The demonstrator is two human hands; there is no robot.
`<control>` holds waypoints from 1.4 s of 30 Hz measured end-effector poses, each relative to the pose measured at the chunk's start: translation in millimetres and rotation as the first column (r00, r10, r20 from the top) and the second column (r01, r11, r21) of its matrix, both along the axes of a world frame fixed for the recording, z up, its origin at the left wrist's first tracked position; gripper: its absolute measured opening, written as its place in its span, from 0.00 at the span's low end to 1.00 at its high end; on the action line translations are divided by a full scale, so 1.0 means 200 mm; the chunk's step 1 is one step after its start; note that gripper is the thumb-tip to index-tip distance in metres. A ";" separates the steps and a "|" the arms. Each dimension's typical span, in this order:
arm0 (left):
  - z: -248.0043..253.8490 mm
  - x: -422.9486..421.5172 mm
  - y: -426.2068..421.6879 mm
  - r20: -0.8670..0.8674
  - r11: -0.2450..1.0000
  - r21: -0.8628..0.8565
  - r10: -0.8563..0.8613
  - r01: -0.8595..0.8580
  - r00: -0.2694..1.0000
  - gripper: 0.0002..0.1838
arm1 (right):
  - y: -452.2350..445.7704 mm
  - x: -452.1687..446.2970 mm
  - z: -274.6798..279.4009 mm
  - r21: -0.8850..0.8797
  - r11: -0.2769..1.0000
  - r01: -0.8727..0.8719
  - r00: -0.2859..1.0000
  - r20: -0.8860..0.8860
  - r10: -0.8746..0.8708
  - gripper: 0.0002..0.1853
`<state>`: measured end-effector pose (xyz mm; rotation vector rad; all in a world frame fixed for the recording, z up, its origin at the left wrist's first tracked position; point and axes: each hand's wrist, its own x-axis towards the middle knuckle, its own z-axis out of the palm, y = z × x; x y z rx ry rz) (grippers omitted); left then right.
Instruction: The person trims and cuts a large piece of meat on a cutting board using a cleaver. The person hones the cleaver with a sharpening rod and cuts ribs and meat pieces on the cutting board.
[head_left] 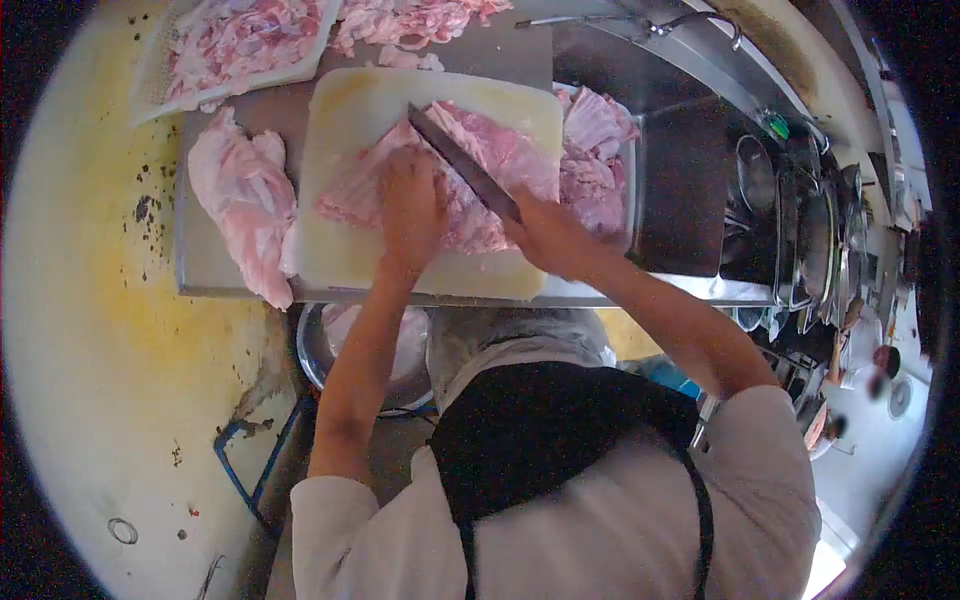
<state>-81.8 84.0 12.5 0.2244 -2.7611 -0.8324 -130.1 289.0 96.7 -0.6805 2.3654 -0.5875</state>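
Note:
A large piece of raw meat lies across the pale cutting board. My right hand is closed round the handle of a long knife, whose blade lies diagonally over the meat, tip toward the upper left. My left hand presses on the meat to the left of the blade, its fingers bent down against it; the fingertips are hard to make out. Another pale piece of meat rests on the metal counter left of the board.
At the upper left stands a white basket of meat pieces, with more scraps beside it. A tray of meat sits right of the board, next to a sink with a faucet. Below the counter is a metal bowl.

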 end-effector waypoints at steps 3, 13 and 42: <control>0.00 0.05 0.06 -0.080 0.975 -0.222 -0.010 -0.008 0.997 0.23 | 0.13 0.16 0.10 0.117 0.992 0.046 0.996 0.068 -0.054 0.18; 0.01 0.01 -0.02 -0.091 0.995 -0.075 -0.074 0.067 0.993 0.18 | -0.07 0.03 -0.19 -0.220 0.975 -0.034 0.987 -0.161 -0.002 0.20; 0.22 0.50 -0.51 0.186 0.915 0.383 0.060 -0.129 0.981 0.18 | 0.04 -0.01 -0.14 -0.330 0.936 0.121 0.989 -0.044 -0.144 0.17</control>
